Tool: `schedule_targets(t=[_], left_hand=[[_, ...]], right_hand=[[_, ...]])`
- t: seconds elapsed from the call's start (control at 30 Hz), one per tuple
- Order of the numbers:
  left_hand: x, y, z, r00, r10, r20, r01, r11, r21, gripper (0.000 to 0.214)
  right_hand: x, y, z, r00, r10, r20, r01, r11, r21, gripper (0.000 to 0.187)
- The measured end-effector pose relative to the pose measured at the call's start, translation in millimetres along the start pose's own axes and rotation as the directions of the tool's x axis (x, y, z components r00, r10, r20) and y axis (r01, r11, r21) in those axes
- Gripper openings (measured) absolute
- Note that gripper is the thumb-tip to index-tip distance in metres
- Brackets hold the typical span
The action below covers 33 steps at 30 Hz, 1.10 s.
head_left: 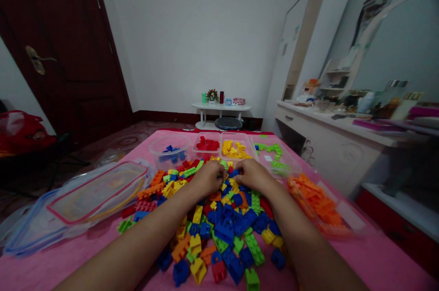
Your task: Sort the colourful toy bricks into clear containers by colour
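Observation:
A wide heap of mixed toy building blocks (224, 229) in blue, yellow, green, red and orange covers the middle of the pink cloth. At the far side of the heap, my left hand (210, 177) is closed, its fingers curled down among the blocks. Just to its right, my right hand (254, 175) is also closed, fingertips pinched together near blue and yellow pieces. What either hand holds, if anything, is too small and hidden to name. A small gap separates the two hands.
Behind the heap stand clear containers of blue blocks (171, 156), red blocks (207, 144), yellow blocks (236, 149) and green blocks (274, 149). At right lies a container of orange blocks (320, 202). Stacked lids (99, 193) lie left, on the pink cloth (384, 259).

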State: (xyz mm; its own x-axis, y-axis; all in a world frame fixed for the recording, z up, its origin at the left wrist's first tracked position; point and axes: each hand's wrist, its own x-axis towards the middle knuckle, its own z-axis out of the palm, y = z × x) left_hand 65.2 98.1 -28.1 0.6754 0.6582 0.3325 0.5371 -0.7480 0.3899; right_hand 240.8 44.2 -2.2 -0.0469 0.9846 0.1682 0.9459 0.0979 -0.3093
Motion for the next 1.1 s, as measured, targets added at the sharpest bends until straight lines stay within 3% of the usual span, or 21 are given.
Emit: schedule_targets(t=[0.1,0.17,0.23,0.3,0.33,0.37,0.43,0.57,0.67,0.8,0.9,1.1], left_hand=[[-1.6,-5.0,0.0,0.995,-0.088,-0.050,0.077,0.978,-0.195,0.019],[-2.3,-9.5,-0.2,0.984,-0.171,-0.055,0.143,0.931,-0.335,0.019],[-2.6,-13.9,0.6,0.976,-0.217,-0.017,0.190,0.887,-0.421,0.020],[-2.7,-17.7,2.5,0.976,-0.219,0.017,0.202,0.869,-0.451,0.020],[-2.6,-19.2,3.9,0.977,-0.210,0.023,0.198,0.869,-0.453,0.021],[-2.6,-20.3,5.4,0.979,-0.202,0.023,0.191,0.872,-0.451,0.021],[-2.6,-22.0,8.5,0.980,-0.199,0.026,0.190,0.876,-0.444,0.022],[-3.4,-22.8,12.8,0.976,-0.210,0.061,0.215,0.863,-0.457,0.022],[-4.4,-21.1,11.7,0.974,-0.217,0.061,0.220,0.855,-0.469,0.022],[-5.2,-15.4,5.6,0.968,-0.240,0.075,0.247,0.850,-0.465,0.022],[-4.8,-12.0,2.6,0.963,-0.253,0.096,0.268,0.841,-0.470,0.022],[-5.4,-13.2,4.7,0.963,-0.253,0.093,0.267,0.838,-0.477,0.022]], right_hand=[[-0.8,-3.9,-10.8,0.998,-0.010,-0.063,0.026,0.968,0.250,0.019],[-1.3,-10.3,-22.1,0.990,0.049,-0.130,0.028,0.847,0.531,0.033],[2.7,-14.6,-37.4,0.968,0.159,-0.195,0.044,0.657,0.753,0.037],[15.0,-11.1,-55.0,0.926,0.267,-0.268,0.094,0.524,0.846,0.032],[24.5,-5.5,-63.4,0.903,0.310,-0.298,0.098,0.527,0.844,0.029],[35.8,2.7,-70.6,0.884,0.340,-0.322,0.079,0.569,0.819,0.027],[60.1,24.8,-79.4,0.873,0.374,-0.313,-0.117,0.785,0.609,0.029],[96.7,77.5,-70.3,0.896,0.396,-0.203,-0.317,0.888,0.333,0.025],[109.9,112.0,-50.9,0.914,0.396,-0.091,-0.391,0.918,0.072,0.021],[122.6,140.8,-27.5,0.934,0.355,-0.045,-0.356,0.907,-0.226,0.039],[130.8,146.8,-15.4,0.949,0.314,-0.011,-0.297,0.883,-0.363,0.042],[130.2,135.9,-11.2,0.961,0.275,0.013,-0.233,0.838,-0.494,0.027]])
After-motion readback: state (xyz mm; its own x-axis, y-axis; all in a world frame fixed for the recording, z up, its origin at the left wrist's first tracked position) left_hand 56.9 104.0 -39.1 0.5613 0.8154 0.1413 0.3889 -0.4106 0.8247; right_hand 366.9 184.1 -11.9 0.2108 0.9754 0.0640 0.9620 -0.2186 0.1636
